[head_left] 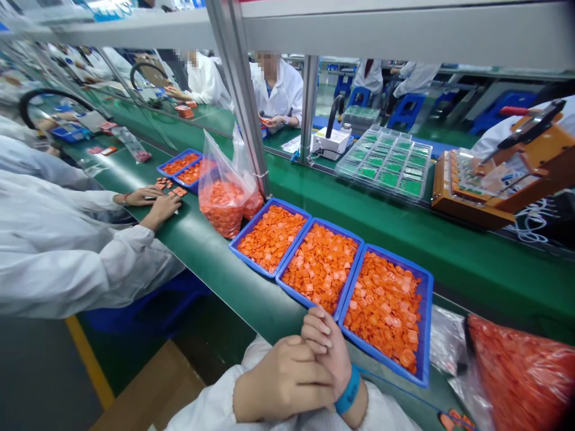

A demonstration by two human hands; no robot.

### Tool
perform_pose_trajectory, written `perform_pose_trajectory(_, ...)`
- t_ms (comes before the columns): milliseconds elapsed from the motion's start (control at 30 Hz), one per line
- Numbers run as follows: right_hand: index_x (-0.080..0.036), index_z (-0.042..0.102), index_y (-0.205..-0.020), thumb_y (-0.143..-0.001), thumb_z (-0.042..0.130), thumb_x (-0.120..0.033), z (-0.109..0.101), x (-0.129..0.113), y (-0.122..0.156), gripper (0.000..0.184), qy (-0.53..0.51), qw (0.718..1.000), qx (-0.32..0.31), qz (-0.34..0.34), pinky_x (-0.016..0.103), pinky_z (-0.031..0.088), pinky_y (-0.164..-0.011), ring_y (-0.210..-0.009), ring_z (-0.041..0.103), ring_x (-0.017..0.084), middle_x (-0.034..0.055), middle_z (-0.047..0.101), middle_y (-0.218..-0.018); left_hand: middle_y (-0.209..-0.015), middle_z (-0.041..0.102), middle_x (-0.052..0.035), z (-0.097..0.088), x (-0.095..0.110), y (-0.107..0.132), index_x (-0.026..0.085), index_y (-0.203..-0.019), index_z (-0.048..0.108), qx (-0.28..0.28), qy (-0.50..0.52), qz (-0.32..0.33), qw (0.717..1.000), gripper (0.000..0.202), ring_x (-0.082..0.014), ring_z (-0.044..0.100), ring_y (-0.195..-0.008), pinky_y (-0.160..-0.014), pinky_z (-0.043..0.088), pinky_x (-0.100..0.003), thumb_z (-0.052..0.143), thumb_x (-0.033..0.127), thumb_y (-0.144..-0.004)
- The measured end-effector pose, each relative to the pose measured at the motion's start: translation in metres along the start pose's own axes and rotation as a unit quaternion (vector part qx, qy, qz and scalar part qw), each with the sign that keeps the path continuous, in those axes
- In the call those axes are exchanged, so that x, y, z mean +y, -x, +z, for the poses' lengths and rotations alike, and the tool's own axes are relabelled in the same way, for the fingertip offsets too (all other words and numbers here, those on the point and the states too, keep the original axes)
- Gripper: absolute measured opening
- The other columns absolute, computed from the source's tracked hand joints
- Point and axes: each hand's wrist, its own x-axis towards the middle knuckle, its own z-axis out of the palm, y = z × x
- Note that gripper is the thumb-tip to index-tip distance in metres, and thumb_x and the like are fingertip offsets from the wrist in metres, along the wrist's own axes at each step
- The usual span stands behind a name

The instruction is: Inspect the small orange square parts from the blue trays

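Observation:
My left hand (pixel 278 383) and my right hand (pixel 326 347) are clasped together at the near edge of the green belt (pixel 215 257). The left one's fingers wrap over the back of the right one, which is curled into a fist. No object shows in either. A blue wristband (pixel 348 392) sits on my right wrist. Just beyond my knuckles lies a blue tray (pixel 424 335) heaped with small orange square parts. Two more such blue trays, a middle tray (pixel 359 242) and a left tray (pixel 265 206), lie side by side to its left.
A clear bag of orange parts (pixel 224 197) stands past the trays, and another bag (pixel 521 371) lies at the right. A person in white (pixel 67 251) on my left handles orange parts on the belt. Green board trays (pixel 386 161), an orange machine (pixel 494 179) and an aluminium post (pixel 242 102) stand behind.

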Motion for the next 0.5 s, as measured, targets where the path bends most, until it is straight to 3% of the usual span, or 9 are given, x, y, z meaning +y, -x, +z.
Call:
perform_pose_trajectory(133, -0.021, 0.054, -0.078, -0.089, 0.08, -0.018, 0.01, 0.004, -0.006, 0.028, -0.004, 1.0, 0.009, 0.001, 0.007, 0.036, -0.039, -0.04, 0.044, 0.001, -0.0132, 0.05, -0.056, -0.098, 0.084, -0.0015, -0.023, -0.042, 0.005, 0.029, -0.111, 0.077, 0.139, 0.002, -0.05, 0.989, 0.014, -0.0184, 0.076, -0.08, -0.073, 0.05, -0.032, 0.067, 0.031, -0.102)
perform_pose_trajectory(267, -0.02, 0.06, -0.085, -0.09, 0.079, -0.019, 0.024, 0.012, -0.01, 0.02, 0.011, 0.999, 0.035, -0.009, 0.007, 0.04, -0.042, -0.047, 0.052, 0.002, -0.011, 0.054, -0.062, -0.108, 0.082, -0.0068, -0.06, -0.102, -0.006, 0.027, -0.115, 0.079, 0.255, 0.013, -0.204, 0.945, 0.025, -0.0257, 0.072, -0.098, -0.097, 0.05, -0.043, 0.081, 0.025, -0.09)
perform_pose_trajectory(333, -0.019, 0.063, -0.087, -0.091, 0.077, -0.017, 0.032, 0.011, -0.015, 0.015, 0.029, 0.998, 0.055, -0.029, 0.009, 0.044, -0.045, -0.052, 0.057, 0.003, -0.008, 0.059, -0.067, -0.121, 0.078, -0.0083, -0.068, -0.122, -0.013, 0.027, -0.117, 0.079, 0.29, 0.054, -0.264, 0.918, 0.036, -0.0305, 0.068, -0.114, -0.111, 0.043, -0.05, 0.087, 0.026, -0.082)
perform_pose_trajectory(400, -0.019, 0.065, -0.088, -0.092, 0.073, -0.016, 0.04, 0.008, -0.025, 0.009, 0.052, 0.994, 0.079, -0.063, 0.013, 0.052, -0.053, -0.062, 0.065, 0.006, -0.0038, 0.066, -0.074, -0.128, 0.075, -0.0092, -0.063, -0.127, -0.018, 0.025, -0.116, 0.079, 0.331, 0.111, -0.309, 0.885, 0.04, -0.0326, 0.062, -0.126, -0.119, 0.037, -0.053, 0.089, 0.028, -0.077)
perform_pose_trajectory(500, -0.02, 0.07, -0.089, -0.091, 0.07, -0.015, 0.052, 0.004, -0.045, 0.006, 0.097, 0.98, 0.107, -0.139, 0.022, 0.062, -0.075, -0.082, 0.073, 0.011, -0.0002, 0.074, -0.085, -0.121, 0.074, -0.0095, -0.037, -0.109, -0.018, 0.021, -0.104, 0.079, 0.409, 0.212, -0.356, 0.813, 0.028, -0.0301, 0.062, -0.126, -0.12, 0.039, -0.05, 0.085, 0.036, -0.081)
